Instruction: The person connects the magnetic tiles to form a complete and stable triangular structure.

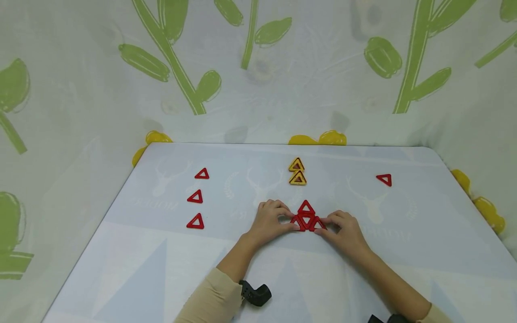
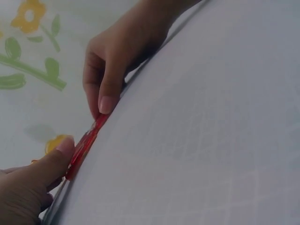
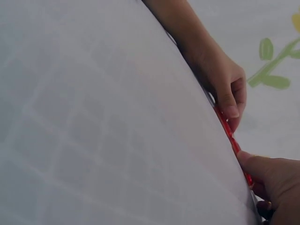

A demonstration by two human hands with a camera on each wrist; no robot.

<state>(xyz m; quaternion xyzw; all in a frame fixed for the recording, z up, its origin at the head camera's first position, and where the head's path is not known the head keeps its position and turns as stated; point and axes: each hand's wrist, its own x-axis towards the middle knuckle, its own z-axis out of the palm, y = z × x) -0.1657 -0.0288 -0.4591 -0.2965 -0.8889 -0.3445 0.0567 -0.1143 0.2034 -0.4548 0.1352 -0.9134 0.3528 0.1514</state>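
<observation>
Left hand (image 1: 268,222) pinches the bottom left corner of a big red triangle (image 1: 305,215), with its thumb and fingers on the little piece there. The right hand (image 1: 346,231) pinches the little piece at the bottom right corner the same way. So each hand is holding on to one side.

The big red triangle lies on the worktop (image 1: 129,251), between the two hands. It is made of four little red triangles, set close together. One is at the top, two are at the bottom corners, and one sits upside down in the middle.

Just past the tip of the big red triangle are two yellow triangles (image 1: 298,182) with dark red middles, one behind the other. Well to the left of it, three loose red triangles (image 1: 195,226) make a row going away from the person. Far to the right of it, and a bit past it, one lone red triangle (image 1: 389,179) lies turned sideways.

On the near side of the big red triangle are two tan sleeves (image 1: 214,296). Far behind it, a pale wall (image 1: 315,80) has green leaves and yellow flowers on it.
</observation>
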